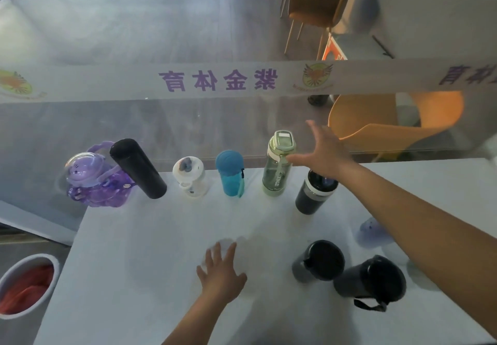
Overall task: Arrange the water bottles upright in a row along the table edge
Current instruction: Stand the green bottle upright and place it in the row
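Several bottles stand upright along the far table edge: a purple bottle (94,180), a tall black flask (138,168), a small white bottle (189,176), a blue bottle (231,173) and a clear green bottle (278,163). A black and silver bottle (313,194) stands just right of the green one. My right hand (322,151) hovers open above it, fingers spread, beside the green bottle's top. My left hand (222,272) lies flat and open on the table. Two dark bottles (320,261) (372,277) and a pale lilac bottle (372,233) stand nearer, at the right.
The white table (148,277) ends at a glass wall with a printed banner (215,81). Orange chairs (376,121) stand behind the glass. A round bin with red cloth (25,286) sits on the floor at the left.
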Tool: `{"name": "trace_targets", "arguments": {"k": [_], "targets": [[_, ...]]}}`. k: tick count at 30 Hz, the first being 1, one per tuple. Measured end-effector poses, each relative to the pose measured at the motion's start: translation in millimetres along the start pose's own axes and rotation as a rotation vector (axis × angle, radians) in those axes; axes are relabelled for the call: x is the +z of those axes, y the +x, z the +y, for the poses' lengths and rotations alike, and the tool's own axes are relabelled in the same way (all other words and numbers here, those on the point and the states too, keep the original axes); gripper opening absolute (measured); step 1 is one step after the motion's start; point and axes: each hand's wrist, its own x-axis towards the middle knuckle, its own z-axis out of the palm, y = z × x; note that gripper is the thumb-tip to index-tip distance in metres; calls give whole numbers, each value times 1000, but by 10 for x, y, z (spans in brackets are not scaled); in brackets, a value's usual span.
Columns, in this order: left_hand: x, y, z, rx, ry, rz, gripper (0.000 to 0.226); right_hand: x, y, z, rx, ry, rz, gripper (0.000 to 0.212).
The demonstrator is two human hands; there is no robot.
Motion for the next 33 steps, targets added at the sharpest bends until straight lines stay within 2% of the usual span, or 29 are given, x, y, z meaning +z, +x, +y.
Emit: {"name": "trace_targets", "arguments": {"k": [3,7,11,18,24,33], "targets": [[83,-12,156,103,16,-9,81,-60,-292,235,100,5,58,103],[255,-6,312,202,58,-53,86,-3,-636,535,195,-71,-51,96],[394,-47,450,229,130,-107,87,138,-790,689,236,-161,-84,94],[506,-63,463,243,247,-142,86,263,-458,604,114,-130,-137,89],[494,-91,460,223,238,-102,84,251,-212,668,15,-145,-194,75],[639,-174,615,87,222,-48,87,-118,153,1057,-109,-147,-204,77]]}}
